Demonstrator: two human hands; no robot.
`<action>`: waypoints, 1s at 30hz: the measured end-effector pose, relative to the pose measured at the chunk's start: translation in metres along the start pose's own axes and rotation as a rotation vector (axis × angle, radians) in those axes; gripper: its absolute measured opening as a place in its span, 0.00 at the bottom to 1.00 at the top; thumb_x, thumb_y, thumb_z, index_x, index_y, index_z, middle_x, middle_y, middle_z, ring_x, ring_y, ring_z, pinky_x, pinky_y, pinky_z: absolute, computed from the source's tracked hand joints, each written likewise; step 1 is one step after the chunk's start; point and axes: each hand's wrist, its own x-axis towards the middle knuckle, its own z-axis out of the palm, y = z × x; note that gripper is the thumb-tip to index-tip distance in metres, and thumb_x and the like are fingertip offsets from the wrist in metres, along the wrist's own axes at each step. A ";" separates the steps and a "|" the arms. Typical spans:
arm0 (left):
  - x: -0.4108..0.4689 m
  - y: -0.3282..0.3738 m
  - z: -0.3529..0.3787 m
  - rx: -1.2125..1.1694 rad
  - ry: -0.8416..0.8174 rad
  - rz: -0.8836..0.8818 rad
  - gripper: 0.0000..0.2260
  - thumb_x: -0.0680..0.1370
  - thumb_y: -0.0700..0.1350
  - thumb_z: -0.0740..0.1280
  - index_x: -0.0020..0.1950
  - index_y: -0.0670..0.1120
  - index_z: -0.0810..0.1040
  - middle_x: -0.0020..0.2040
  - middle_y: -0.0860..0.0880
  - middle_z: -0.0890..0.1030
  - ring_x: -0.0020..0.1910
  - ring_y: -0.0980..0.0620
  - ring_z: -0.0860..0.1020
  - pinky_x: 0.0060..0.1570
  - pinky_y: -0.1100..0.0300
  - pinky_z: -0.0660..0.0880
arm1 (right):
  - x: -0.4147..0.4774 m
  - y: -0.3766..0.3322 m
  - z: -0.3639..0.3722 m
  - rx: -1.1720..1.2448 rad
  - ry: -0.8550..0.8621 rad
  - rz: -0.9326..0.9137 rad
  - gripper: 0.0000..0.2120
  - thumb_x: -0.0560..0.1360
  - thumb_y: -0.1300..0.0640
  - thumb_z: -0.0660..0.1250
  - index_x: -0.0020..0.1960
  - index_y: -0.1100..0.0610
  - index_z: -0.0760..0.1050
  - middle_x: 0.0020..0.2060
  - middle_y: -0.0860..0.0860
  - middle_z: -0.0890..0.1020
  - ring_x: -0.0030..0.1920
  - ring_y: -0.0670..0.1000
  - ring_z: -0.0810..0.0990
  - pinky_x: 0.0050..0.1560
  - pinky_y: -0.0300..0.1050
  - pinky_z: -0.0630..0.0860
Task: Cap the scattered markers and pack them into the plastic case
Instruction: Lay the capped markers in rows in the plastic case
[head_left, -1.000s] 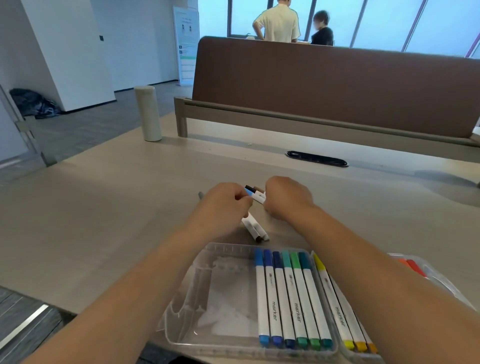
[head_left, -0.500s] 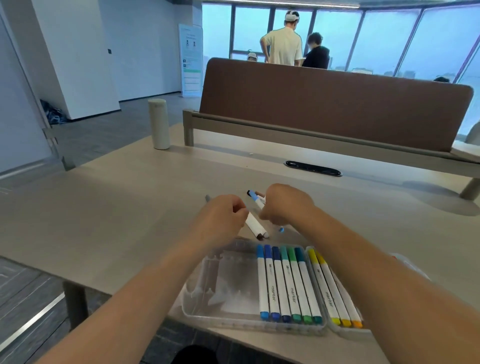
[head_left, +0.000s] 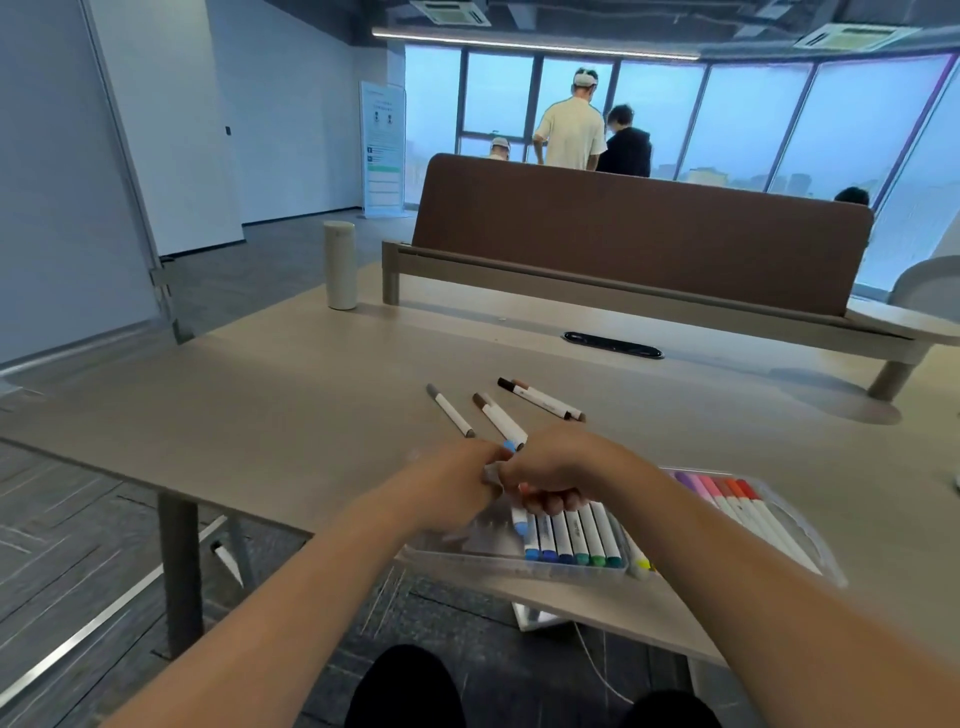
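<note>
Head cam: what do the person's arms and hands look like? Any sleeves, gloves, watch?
Left forearm and right forearm are bare to the frame edge, with no sleeves in view. Left hand and right hand are bare too: no gloves, rings, watch or wristband visible. Motion blur softens the fingers, so small details cannot be ruled out.

Single head-worn wide-angle view, facing forward and down, close above left hand (head_left: 457, 483) and right hand (head_left: 563, 465) at tabletop (head_left: 311, 395) edge.
</note>
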 end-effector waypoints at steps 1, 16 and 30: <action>-0.001 0.000 0.000 0.011 -0.015 0.011 0.15 0.78 0.43 0.61 0.63 0.52 0.77 0.62 0.49 0.80 0.60 0.47 0.77 0.59 0.52 0.74 | -0.001 0.001 0.001 -0.017 -0.010 0.002 0.21 0.79 0.42 0.62 0.36 0.57 0.75 0.26 0.51 0.75 0.23 0.47 0.68 0.26 0.39 0.62; -0.001 -0.008 0.003 0.086 -0.136 0.110 0.26 0.75 0.64 0.66 0.72 0.58 0.72 0.77 0.56 0.64 0.72 0.50 0.66 0.72 0.48 0.64 | 0.007 0.015 -0.006 -0.143 0.067 -0.002 0.18 0.79 0.48 0.65 0.35 0.57 0.75 0.22 0.48 0.74 0.20 0.45 0.69 0.25 0.37 0.66; 0.010 -0.012 -0.011 -0.094 0.013 -0.017 0.18 0.77 0.57 0.68 0.63 0.51 0.78 0.58 0.53 0.80 0.53 0.51 0.80 0.55 0.51 0.78 | 0.033 0.014 -0.011 -0.203 0.216 -0.049 0.17 0.80 0.47 0.65 0.43 0.60 0.79 0.33 0.53 0.79 0.32 0.50 0.78 0.37 0.42 0.76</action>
